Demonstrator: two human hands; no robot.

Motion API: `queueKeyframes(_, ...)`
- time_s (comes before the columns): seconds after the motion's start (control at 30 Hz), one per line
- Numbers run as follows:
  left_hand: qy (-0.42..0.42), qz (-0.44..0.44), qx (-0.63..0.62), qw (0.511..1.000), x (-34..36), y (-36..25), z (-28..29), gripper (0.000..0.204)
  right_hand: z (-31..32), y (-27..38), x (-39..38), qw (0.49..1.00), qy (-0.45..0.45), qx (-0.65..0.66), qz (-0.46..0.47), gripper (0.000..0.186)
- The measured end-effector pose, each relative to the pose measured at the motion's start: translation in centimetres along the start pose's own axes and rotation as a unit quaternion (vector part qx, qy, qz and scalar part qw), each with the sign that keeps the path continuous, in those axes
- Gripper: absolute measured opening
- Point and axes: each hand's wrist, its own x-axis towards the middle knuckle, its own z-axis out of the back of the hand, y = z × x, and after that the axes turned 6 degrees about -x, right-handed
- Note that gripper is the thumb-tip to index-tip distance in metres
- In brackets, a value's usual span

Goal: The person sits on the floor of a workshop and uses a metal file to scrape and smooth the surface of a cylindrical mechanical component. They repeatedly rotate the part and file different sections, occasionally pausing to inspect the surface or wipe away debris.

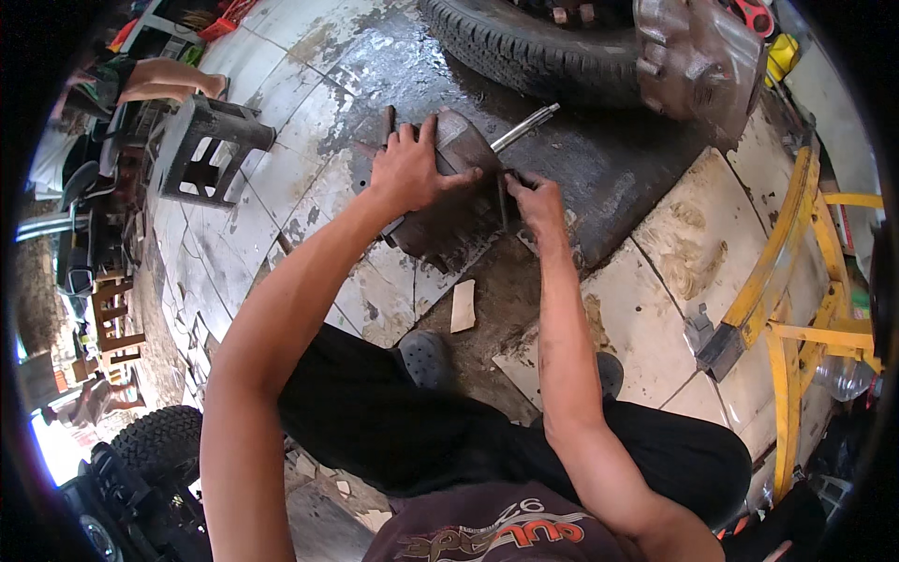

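Observation:
A dark, greasy metal housing (449,220) rests on the floor in front of me, with a bright splined shaft (526,127) sticking out of its far right side. Across its top left lies my left hand (412,169), fingers spread and thumb stretched to the right. My right hand (537,201) is at the housing's right edge, its thumb and forefinger pinched together. Between those fingertips and the housing runs a thin dark strip (504,201); its exact kind I cannot make out. The housing's left side is partly hidden by my left hand.
A large tyre (534,47) and a brown metal casting (698,61) lie beyond the housing. To the right stands a yellow metal frame (782,253). A dark plastic stool (211,150) is at the left, near another person's legs (178,80). A pale flat scrap (464,306) lies near my foot.

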Motion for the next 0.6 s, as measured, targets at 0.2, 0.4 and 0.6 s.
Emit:
queueKeyframes(0.2,-0.044,-0.015,0.005,0.999,0.1,0.8,-0.7,0.124,-0.1,0.5,-0.1,1.000,0.011,0.025,0.002,0.039)
queueKeyframes(0.4,-0.015,-0.018,-0.020,1.000,-0.1,0.5,-0.2,0.123,-1.1,-0.1,0.9,0.996,-0.066,-0.038,-0.056,0.041)
queueKeyframes(0.6,-0.025,-0.020,-0.012,0.999,-0.2,0.4,0.5,0.123,-2.1,-0.3,0.7,0.992,-0.110,-0.002,-0.057,0.041)
